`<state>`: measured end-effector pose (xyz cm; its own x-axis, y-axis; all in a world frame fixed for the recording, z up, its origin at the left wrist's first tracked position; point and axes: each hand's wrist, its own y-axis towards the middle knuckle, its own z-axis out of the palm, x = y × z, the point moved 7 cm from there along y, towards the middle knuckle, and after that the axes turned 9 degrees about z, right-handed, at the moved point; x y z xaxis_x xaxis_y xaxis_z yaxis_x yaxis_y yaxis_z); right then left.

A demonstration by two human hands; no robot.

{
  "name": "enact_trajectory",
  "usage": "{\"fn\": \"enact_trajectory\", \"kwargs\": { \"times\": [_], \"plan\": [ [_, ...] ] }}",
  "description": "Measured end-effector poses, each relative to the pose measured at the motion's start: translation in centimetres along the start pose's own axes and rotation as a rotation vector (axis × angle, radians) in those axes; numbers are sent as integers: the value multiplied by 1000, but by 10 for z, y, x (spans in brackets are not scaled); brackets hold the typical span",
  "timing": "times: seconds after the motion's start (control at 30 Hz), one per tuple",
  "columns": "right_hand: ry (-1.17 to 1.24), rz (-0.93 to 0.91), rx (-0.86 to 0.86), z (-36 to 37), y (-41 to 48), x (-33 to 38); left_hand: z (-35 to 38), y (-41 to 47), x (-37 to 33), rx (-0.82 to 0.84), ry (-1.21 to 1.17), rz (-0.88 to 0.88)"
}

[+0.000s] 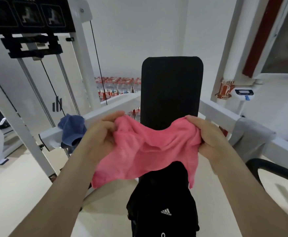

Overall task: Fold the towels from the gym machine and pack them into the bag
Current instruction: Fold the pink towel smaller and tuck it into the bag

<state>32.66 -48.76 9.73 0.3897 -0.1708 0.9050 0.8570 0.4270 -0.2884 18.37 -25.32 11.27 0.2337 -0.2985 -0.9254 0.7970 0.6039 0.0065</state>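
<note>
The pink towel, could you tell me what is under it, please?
Under the pink towel sits a black bag on the machine's seat; the bag's top is covered, so whether it is open cannot be seen. Both hands hold the towel.

We count three cloth towels: one crumpled pink towel (145, 151), one dark blue towel (72, 130) draped over the white machine bar (116, 104), and one pale grey towel (252, 134) hung on the bar at the right. We see one black fabric bag (163, 206) with a white logo, one upright black padded backrest (171, 89), and two bare hands, left hand (99, 134) and right hand (210, 135). The red-capped plastic bottles (116, 88) stacked by the wall are too many and too blurred for us to count.
</note>
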Motion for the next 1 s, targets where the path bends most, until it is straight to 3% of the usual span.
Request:
{"fn": "enact_trajectory", "kwargs": {
  "times": [0.1, 0.23, 0.4, 0.53, 0.6, 0.67, 0.77, 0.8, 0.83, 0.9, 0.93, 1.0],
  "plan": [
    [-283, -206, 232, 51, -25, 18, 37, -8, -8, 200, -6, 42],
    [-627, -393, 453, 89, -51, 29, 58, -11, -24, 292, -39, 122],
    [-706, -394, 501, 93, -61, 23, 60, -5, -33, 229, -14, 189],
    [-552, -275, 529, 82, -54, 20, 37, 9, -38, 23, 42, 254],
    [-437, -192, 535, 75, -51, 18, 22, 16, -33, -47, 194, 254],
    [-415, -159, 514, 72, -47, 15, 11, 20, -23, -52, 503, 218],
    [-452, -126, 491, 75, -41, 8, 18, 10, -17, 104, 1248, 321],
    [-488, -127, 494, 76, -40, 7, 26, 1, -20, 148, 1285, 408],
    [-533, -131, 499, 78, -41, 6, 34, -8, -18, 222, 1163, 453],
    [-607, -151, 515, 81, -41, 6, 57, -31, -5, 482, 765, 346],
    [-630, -160, 530, 83, -42, 6, 65, -38, 5, 581, 660, 277],
    [-654, -162, 543, 83, -42, 5, 67, -40, 19, 594, 646, 223]
  ]
}}
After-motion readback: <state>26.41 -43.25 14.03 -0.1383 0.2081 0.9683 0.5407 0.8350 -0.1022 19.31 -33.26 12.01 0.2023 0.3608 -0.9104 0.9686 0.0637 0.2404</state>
